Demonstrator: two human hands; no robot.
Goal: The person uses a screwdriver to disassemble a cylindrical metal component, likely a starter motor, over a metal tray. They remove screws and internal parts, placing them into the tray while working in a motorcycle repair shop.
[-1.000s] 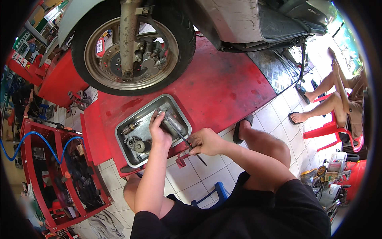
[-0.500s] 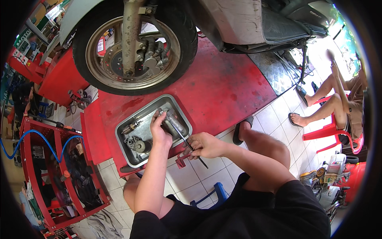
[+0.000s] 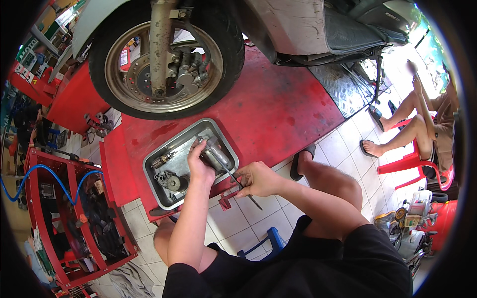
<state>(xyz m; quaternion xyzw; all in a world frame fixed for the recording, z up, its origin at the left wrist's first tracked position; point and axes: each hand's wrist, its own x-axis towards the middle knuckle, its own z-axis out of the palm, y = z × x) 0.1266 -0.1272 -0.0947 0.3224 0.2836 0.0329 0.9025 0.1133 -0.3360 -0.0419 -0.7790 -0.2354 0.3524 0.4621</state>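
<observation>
My left hand (image 3: 199, 162) is closed around a grey metal cylinder (image 3: 216, 157), which looks like a small motor body, tilted over a steel tray (image 3: 147, 171). With the fingers of my right hand (image 3: 257, 180) I pinch a long thin dark rod (image 3: 254, 202). One end of the rod meets the cylinder's near end; the other sticks out past my fingers toward the floor. Whether it has a handle is hidden. Inside the tray lie a slim metal shaft-like part (image 3: 163, 159) and a round metal housing (image 3: 175, 183), left of my left wrist.
The tray rests on a red platform (image 3: 278, 119) below a scooter's front wheel (image 3: 218, 94). A red tool cart (image 3: 74, 218) with a blue hose (image 3: 52, 170) stands at left. A blue stool (image 3: 272, 239) is beneath me. At right, a person sits on a red chair (image 3: 405, 164).
Both hands keep nearly the same place and grip. My right hand has shifted and turned slightly on the rod, and the view has moved a little.
</observation>
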